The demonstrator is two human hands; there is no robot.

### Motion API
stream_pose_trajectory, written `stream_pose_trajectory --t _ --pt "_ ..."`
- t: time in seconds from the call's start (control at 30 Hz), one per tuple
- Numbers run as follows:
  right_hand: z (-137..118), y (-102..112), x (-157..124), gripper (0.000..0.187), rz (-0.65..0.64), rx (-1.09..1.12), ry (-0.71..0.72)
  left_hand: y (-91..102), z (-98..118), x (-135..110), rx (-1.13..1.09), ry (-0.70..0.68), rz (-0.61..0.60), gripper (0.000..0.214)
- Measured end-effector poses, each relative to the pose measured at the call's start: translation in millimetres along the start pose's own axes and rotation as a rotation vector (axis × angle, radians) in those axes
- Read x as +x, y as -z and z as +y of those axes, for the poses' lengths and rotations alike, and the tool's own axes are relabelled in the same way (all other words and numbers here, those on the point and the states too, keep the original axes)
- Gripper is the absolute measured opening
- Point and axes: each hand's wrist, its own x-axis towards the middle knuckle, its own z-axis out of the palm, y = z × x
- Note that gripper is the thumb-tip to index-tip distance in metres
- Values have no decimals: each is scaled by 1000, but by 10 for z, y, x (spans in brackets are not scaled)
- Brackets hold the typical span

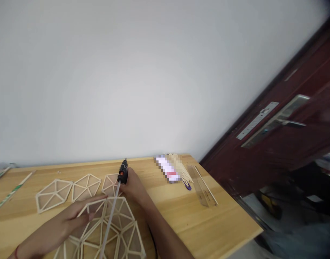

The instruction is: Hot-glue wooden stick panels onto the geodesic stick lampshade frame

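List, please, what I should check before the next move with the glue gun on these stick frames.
1. Right hand has its grip on the glue gun: ok.
2. Glue stick loaded, trailing from the gun's back: ok.
3. Left hand resting flat on the joined frame: ok.
4. Nozzle touching a joint: cannot tell, too small.
5. Loose panels lying flat beside the frame: ok.
6. Ruler apart from both hands: ok.

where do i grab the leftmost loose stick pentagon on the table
The leftmost pentagon lies flat on the table with thin spokes, another pentagon crowding its right: pinch its left outer stick, coming from above and the left.
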Motion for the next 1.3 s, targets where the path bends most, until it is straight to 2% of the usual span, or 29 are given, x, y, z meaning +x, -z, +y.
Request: stream_pose_trajectory --t 0.17,0.33,0.53,0.63,0.73,0.87,1.0,1.1,1.3 --pt "3 76 -17 27 36 231 -34 8 38 1 52 39 -3 50" --pt "-130 159 -74 22 54 471 20 -1 41 27 40 36 15 48" --pt "-372 139 -237 21 -15 582 197 -50 121 67 -40 15 208 53" --pt "-442 121 -319 18 -41 508 275 -63 255 60 47 -61 298 48" --pt "-458 129 -361 17 -74 409 301 -54 330 39 159 -153 318 39" --pt "-440 199 -349 15 -141 374 313 -30 314 4 250 -174 360 37" --pt "-447 320 -321 17 -242 274 315 -14 309 -8 248 -190 441 35" --pt "-465 393 -307 18 -270 238 317 -13 320 -9 253 -220 504 33" --pt "-468 478 -275 14 -350 228 294 -15 319 -18 287 -342 478 23"
